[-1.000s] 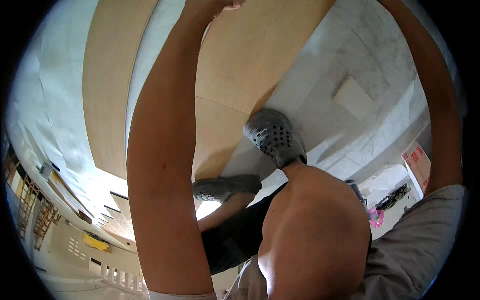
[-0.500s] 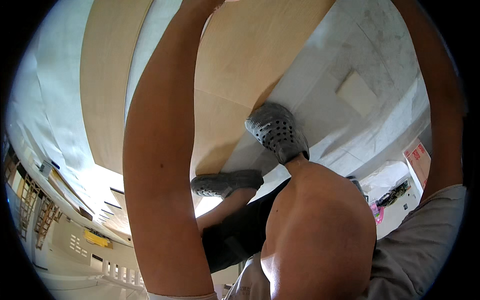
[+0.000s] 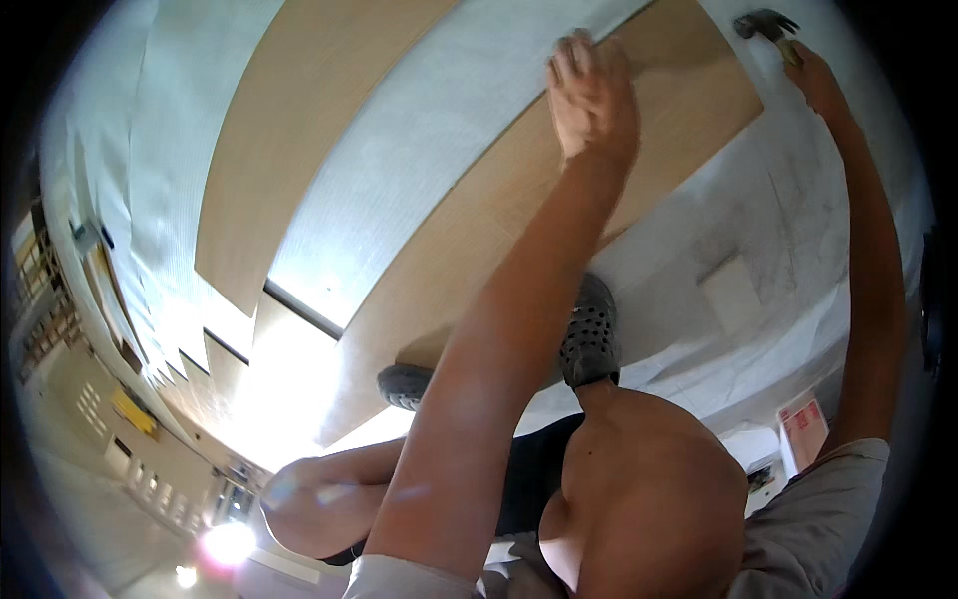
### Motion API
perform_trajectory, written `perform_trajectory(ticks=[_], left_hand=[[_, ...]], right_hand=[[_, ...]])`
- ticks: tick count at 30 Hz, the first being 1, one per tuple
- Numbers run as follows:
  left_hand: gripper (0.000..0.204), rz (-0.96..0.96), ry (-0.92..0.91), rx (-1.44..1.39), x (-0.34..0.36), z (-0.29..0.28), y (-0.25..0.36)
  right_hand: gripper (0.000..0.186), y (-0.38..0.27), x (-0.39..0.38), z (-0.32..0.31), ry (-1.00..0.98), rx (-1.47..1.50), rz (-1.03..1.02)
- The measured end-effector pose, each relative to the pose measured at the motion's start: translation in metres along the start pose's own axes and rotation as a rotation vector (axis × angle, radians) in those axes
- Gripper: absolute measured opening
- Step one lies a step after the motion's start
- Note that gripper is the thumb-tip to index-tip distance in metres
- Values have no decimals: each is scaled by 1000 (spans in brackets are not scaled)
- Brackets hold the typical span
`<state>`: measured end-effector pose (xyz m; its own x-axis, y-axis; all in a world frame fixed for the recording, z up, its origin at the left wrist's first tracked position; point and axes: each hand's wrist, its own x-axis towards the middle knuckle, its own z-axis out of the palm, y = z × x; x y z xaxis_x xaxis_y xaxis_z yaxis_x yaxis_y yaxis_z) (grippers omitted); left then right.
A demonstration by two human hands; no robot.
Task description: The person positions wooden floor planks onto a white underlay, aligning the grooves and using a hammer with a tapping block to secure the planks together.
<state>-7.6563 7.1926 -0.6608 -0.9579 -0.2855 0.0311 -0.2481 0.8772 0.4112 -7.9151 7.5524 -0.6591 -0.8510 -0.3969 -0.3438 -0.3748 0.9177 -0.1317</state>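
My left hand point(image 3: 594, 105) is at the far edge of a light wood-look plank point(image 3: 679, 100), its fingers loosely bent and apart, slightly blurred. At upper right, my right hand point(image 3: 813, 85) grips a claw hammer point(image 3: 763, 25) by its yellow-green handle, the metal head above white underlay point(image 3: 758, 160). My grey perforated clogs point(image 3: 589, 329) are beside the near side of the planks, partly hidden by my left forearm. My bare knee is at the lower middle.
Another long plank point(image 3: 279, 120) lies on underlay to the left, with staggered plank ends point(image 3: 205, 389) below it. A square pale piece point(image 3: 728, 295) lies at right, near a red-and-white carton point(image 3: 803, 434). Railings and a bright light sit at lower left.
My left hand has moved right and down into view from the top edge. My right hand now shows with the hammer. The view has shifted over the planks.
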Motion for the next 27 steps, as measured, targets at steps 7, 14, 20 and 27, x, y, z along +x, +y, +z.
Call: perform_trajectory(ticks=[7, 14, 20, 27], left_hand=[[61, 246, -218, 97, -69, -2, 6], [61, 451, -334, -143, -91, -14, -35], [60, 148, -301, 113, -140, -55, -129], [45, -328, 61, -132, -167, -73, -157]], right_hand=[[50, -8, 1, -7, -63, 125, 40], [49, 1, -16, 0, -110, 96, 37], [47, 12, -26, 21, 91, -49, -73], [46, 40, -14, 26, 51, -53, -92]])
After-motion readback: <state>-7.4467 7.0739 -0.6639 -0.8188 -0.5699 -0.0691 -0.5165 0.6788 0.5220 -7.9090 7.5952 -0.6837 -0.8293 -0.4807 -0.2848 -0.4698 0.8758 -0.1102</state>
